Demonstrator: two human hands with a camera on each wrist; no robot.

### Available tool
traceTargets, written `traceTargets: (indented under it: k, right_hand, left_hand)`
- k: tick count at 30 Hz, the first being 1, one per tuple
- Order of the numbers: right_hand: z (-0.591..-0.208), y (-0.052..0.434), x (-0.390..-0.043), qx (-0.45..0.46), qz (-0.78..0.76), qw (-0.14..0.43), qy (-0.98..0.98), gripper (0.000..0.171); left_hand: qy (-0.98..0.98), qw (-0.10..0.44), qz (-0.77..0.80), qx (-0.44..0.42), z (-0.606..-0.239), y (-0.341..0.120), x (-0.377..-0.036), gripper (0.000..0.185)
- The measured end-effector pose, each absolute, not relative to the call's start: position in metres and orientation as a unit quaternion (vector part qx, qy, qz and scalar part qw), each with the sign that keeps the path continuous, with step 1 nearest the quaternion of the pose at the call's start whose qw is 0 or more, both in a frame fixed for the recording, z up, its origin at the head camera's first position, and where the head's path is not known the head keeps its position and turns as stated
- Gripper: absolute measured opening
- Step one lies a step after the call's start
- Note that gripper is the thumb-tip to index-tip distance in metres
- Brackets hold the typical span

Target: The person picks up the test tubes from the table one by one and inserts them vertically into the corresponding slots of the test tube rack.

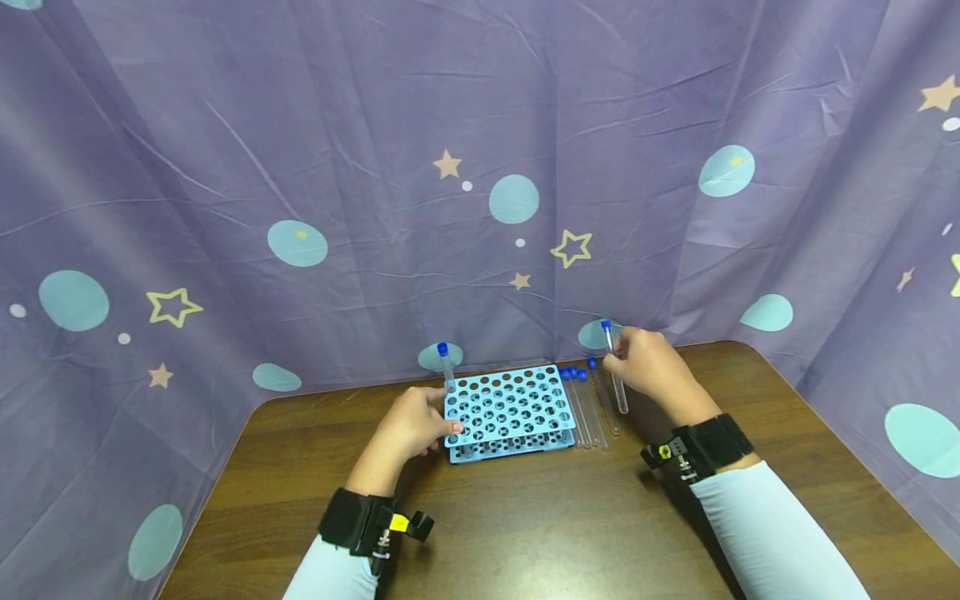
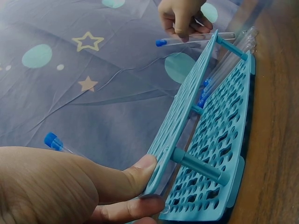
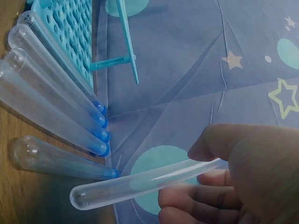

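A light blue tube rack (image 1: 507,407) stands on the brown table (image 1: 525,517). My left hand (image 1: 442,429) pinches the rack's left edge; in the left wrist view the thumb (image 2: 140,172) presses on the upper plate of the rack (image 2: 210,126). One blue-capped tube (image 1: 446,365) stands in the rack's far left corner. My right hand (image 1: 618,360) holds a clear blue-capped test tube (image 1: 615,375) tilted above the table, right of the rack. The right wrist view shows this held tube (image 3: 135,185) pinched between the fingers (image 3: 187,198), its round end free.
Several capped tubes (image 1: 588,404) lie side by side on the table between the rack and my right hand, also seen as lying tubes (image 3: 51,107) in the right wrist view. A purple star-patterned cloth (image 1: 480,167) hangs close behind and around the table.
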State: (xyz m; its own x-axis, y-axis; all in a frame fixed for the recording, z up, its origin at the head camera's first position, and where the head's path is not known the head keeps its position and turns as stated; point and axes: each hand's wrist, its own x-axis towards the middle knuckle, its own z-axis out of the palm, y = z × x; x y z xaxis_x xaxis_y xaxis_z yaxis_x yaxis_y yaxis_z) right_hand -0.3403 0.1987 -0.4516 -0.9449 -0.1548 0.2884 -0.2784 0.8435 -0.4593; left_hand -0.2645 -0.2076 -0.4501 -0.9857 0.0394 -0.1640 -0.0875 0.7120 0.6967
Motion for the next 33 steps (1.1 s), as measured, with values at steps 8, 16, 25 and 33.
traceTargets:
  k: [8,16,25,33]
  right_hand:
    - [-0.4483,0.1963,-0.3373,0.130,0.262,0.170,-0.941,0.015]
    - [-0.4446,0.1957,-0.3360,0.142,0.285,0.207,-0.925,0.012]
    - [-0.4429,0.1963,-0.3333,0.139,0.305,0.218,-0.917,0.013]
    - [-0.4418,0.1947,-0.3314,0.136,0.315,0.238,-0.909,0.012]
  left_hand:
    - [0.923,0.082,0.377,-0.015,-0.4501,-0.2082,-0.2643,0.080]
    - [0.922,0.083,0.379,-0.019,-0.4489,-0.2074,-0.2630,0.080]
    - [0.921,0.082,0.381,-0.016,-0.4486,-0.2077,-0.2624,0.080]
    - [0.920,0.084,0.383,-0.018,-0.4495,-0.2075,-0.2628,0.080]
